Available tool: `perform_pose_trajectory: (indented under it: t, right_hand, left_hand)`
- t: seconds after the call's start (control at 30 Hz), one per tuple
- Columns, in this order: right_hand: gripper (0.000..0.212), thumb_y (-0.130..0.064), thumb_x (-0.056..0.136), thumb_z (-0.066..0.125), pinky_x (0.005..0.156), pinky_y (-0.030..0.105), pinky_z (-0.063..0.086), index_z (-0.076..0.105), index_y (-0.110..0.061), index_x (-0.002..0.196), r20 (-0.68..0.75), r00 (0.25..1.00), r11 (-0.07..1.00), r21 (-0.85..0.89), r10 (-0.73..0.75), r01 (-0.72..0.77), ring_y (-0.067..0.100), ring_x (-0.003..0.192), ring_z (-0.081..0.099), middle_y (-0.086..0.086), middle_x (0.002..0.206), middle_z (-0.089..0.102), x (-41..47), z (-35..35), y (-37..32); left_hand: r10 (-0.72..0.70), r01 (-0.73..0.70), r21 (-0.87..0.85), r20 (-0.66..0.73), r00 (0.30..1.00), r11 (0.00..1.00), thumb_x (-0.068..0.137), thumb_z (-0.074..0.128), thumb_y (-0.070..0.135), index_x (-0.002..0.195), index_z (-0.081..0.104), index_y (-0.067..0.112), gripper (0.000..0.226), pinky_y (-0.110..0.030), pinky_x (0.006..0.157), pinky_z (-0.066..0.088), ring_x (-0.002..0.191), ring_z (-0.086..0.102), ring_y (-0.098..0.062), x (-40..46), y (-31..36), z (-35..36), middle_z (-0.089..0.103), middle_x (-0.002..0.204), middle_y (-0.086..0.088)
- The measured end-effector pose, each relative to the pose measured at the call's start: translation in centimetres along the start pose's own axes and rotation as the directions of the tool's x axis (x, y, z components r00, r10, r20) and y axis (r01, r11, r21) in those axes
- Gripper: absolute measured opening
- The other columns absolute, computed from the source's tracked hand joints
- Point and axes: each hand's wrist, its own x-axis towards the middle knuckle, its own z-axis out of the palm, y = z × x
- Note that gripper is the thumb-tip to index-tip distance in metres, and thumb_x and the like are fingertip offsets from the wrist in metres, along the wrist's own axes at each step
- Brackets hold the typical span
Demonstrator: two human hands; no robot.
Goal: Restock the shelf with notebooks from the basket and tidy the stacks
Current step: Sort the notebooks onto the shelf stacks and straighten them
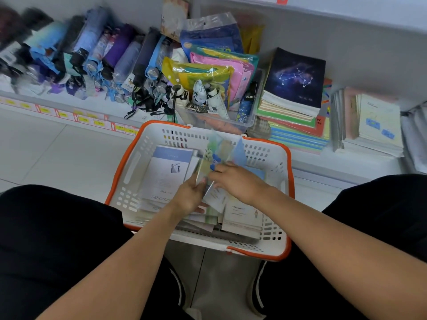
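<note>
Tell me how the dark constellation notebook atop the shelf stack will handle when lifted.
The constellation notebook looks thin with a soft cover, so it would probably flex and feel light. Its cover seems glossy, so it may slide off the uneven stack beneath if pushed.

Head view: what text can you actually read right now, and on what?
"PHOTO A…", cut off by the left hand: pale booklet in the basket.
Constellation notebook: small cover print, unreadable.
Yellow shelf price tags: blurred.
Notebooks under the right hand: blurred.
</note>
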Motion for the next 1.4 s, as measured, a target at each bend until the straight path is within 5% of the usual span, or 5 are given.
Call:
perform_pose_trajectory:
  t: [0.43, 0.6, 0.77, 1.2, 1.4]
  right_hand:
    - [0.083, -0.043, 0.080, 0.079, 0.115, 0.032, 0.025, 0.039, -0.009, 0.144, -0.574, 0.666, 0.870, 0.416, 0.477, -0.266, 0.021, 0.141, 0.029, 0.008, 0.151, 0.035, 3.3, -15.3, -0.3]
    - [0.045, -0.034, 0.096, 0.062, 0.079, 0.048, 0.059, 0.049, -0.015, 0.134, -0.155, 0.773, 0.338, 0.938, 0.615, -0.082, 0.020, 0.097, 0.068, 0.006, 0.123, 0.066, 6.2, -23.4, -2.8]
    - [0.033, -0.031, 0.093, 0.055, 0.094, 0.056, 0.052, 0.051, -0.042, 0.124, -0.389, 0.770, 0.480, 0.869, 0.506, 0.123, 0.022, 0.117, 0.062, -0.008, 0.128, 0.064, 9.4, -30.4, -3.7]
    - [0.017, 0.003, 0.094, 0.060, 0.043, 0.020, 0.054, 0.060, 0.004, 0.111, -0.240, 0.615, 0.172, 0.971, 0.752, 0.168, 0.017, 0.051, 0.066, 0.012, 0.096, 0.068, 17.4, -45.7, 0.1]
    - [0.005, 0.004, 0.095, 0.055, 0.048, 0.023, 0.055, 0.058, 0.002, 0.093, -0.255, 0.528, 0.253, 0.964, 0.810, 0.077, 0.014, 0.040, 0.059, 0.012, 0.080, 0.064, 21.2, -49.1, 4.2]
  left_hand:
    - [0.187, -0.105, -0.647, 0.060, 0.981, 0.755, 0.094, 0.054, 0.000, 0.123, 0.058, 0.014, 0.033, -0.032, 0.072, 0.061, 0.098, 0.071, -0.024, -4.6, 9.5, -8.4, 0.071, 0.116, -0.009]
    - [0.328, -0.258, -0.747, -0.057, 0.943, 0.612, 0.096, 0.048, -0.002, 0.131, 0.054, 0.009, 0.038, -0.029, 0.069, 0.060, 0.101, 0.070, -0.025, -4.6, 17.3, -13.1, 0.068, 0.122, -0.011]
    - [0.465, -0.390, -0.560, -0.010, 0.885, 0.731, 0.095, 0.051, -0.004, 0.122, 0.058, 0.018, 0.035, -0.033, 0.075, 0.061, 0.101, 0.070, -0.024, -4.1, 27.6, -17.5, 0.071, 0.117, -0.005]
    - [0.502, -0.612, -0.342, -0.360, 0.787, 0.714, 0.094, 0.048, -0.013, 0.134, 0.050, -0.003, 0.041, -0.022, 0.061, 0.059, 0.092, 0.066, -0.025, 1.9, 46.0, -21.6, 0.059, 0.129, -0.022]
    - [0.425, -0.594, -0.280, -0.481, 0.767, 0.754, 0.089, 0.056, -0.010, 0.130, 0.049, -0.011, 0.041, -0.039, 0.101, 0.049, 0.120, 0.058, -0.035, 6.8, 49.9, -22.1, 0.057, 0.131, -0.026]
